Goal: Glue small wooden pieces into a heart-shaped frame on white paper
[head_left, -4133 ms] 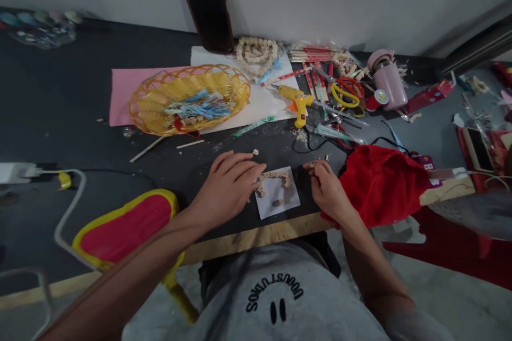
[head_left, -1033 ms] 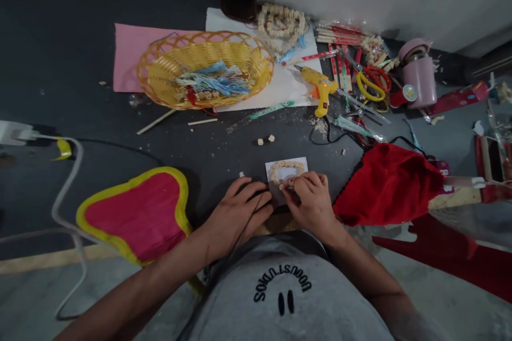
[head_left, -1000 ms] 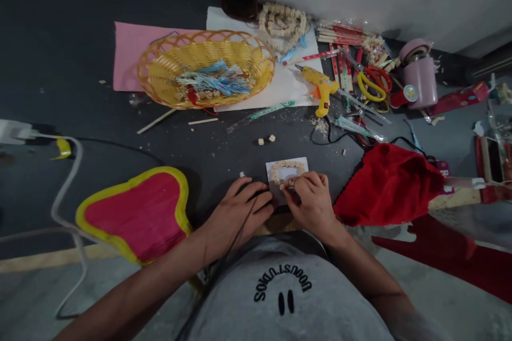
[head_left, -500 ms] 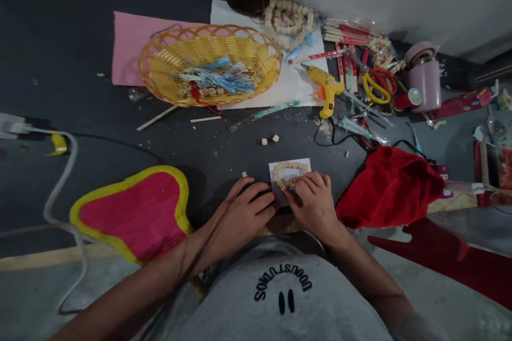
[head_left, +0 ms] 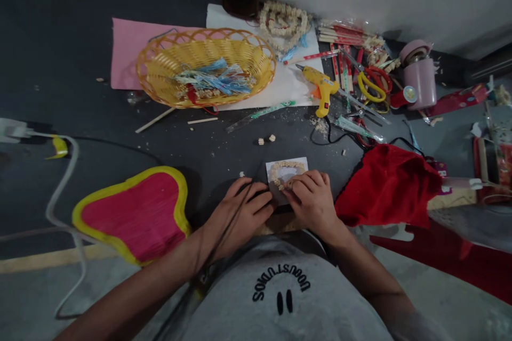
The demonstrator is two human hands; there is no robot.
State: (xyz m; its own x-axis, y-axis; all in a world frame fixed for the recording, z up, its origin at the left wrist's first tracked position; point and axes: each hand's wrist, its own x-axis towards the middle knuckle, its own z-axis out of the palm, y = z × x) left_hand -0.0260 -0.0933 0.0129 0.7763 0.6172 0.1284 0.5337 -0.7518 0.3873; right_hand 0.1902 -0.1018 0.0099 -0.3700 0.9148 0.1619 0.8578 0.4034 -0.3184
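Near the front edge of the dark table lies a small white card (head_left: 272, 167) with a ring of pale wooden pieces (head_left: 276, 176) on it. My right hand (head_left: 314, 197) bends over the ring's lower right side, thumb and fingertips pinched together there. What sits between those fingertips is too small and covered to name. Left of the card, my left hand (head_left: 244, 213) rests on the table with its fingers spread, holding nothing. Two small wooden pieces (head_left: 266, 140) lie behind the card.
A yellow basket (head_left: 160, 72) with blue tassels stands at the back. Behind right are a yellow glue gun (head_left: 322, 88), scissors (head_left: 372, 88) and a pink cup (head_left: 420, 82). Red cloth (head_left: 390, 186) lies right, a pink-and-yellow shape (head_left: 134, 210) left. A white cable (head_left: 60, 186) runs far left.
The view has shifted slightly. Both hands keep nearly the same places, the right still pinching at the ring's edge and the left still flat beside the card.
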